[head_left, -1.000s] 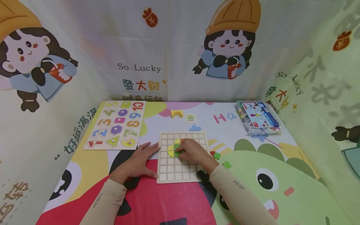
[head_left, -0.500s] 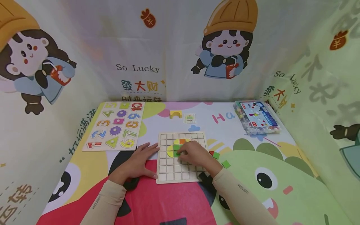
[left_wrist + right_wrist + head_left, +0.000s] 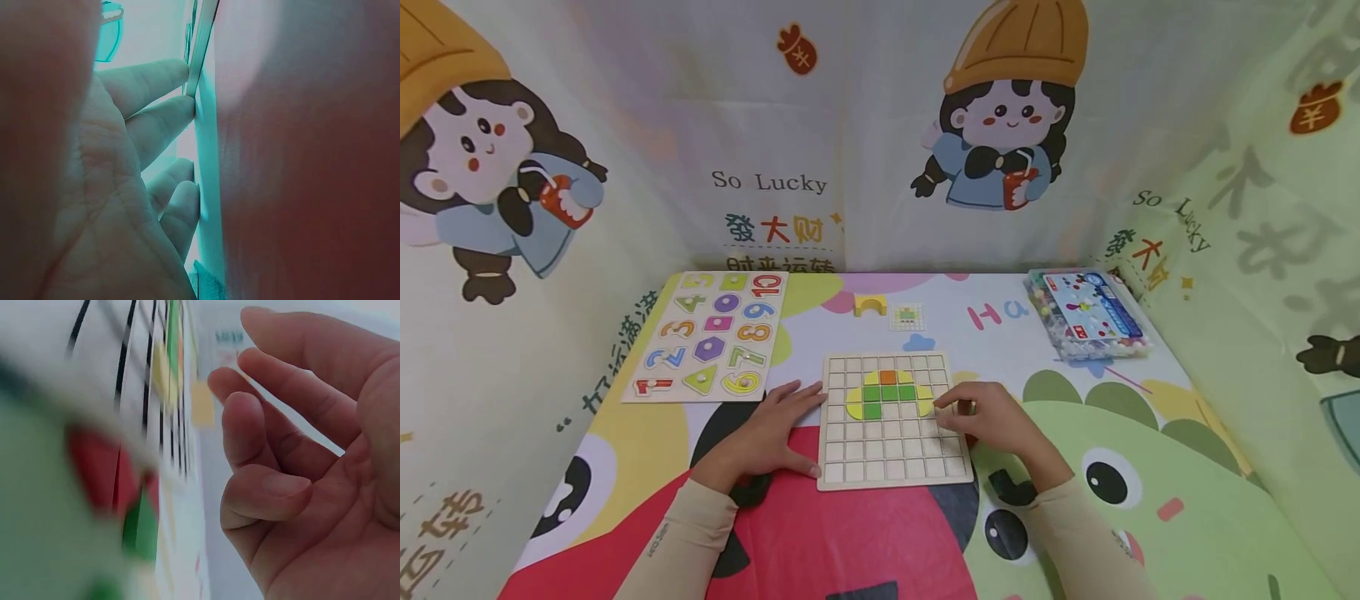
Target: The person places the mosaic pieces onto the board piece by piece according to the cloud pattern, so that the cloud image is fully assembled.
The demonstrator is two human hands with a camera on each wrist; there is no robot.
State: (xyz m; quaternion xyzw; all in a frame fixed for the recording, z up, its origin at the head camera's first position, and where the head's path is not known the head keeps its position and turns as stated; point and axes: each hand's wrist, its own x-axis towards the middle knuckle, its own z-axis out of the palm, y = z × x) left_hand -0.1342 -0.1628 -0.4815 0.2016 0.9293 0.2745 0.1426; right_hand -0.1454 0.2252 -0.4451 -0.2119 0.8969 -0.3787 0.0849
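Note:
The wooden grid board (image 3: 853,454) lies flat on the table. Set in its squares are green tiles (image 3: 872,411), an orange tile (image 3: 887,377) and yellow rounded tiles (image 3: 855,403), forming a dome-like pattern. My left hand (image 3: 767,435) rests along the board's left edge, fingers spread and fingertips at the rim. Over the right edge hovers my right hand (image 3: 996,417), fingers loosely bent with nothing between them. Below it in the right wrist view are red pieces (image 3: 94,469) and a green tile (image 3: 142,526) beside the board; the hand hides them in the head view.
A number-and-shape puzzle board (image 3: 655,333) lies at the back left. Behind the grid board are a yellow arch block (image 3: 870,305) and a small pattern card (image 3: 907,317). A clear box of beads (image 3: 1086,317) sits at the back right.
My right hand has let go of the green tile in the grid and moved right, to the board's right edge. More of the pattern now shows. The left hand has stayed put.

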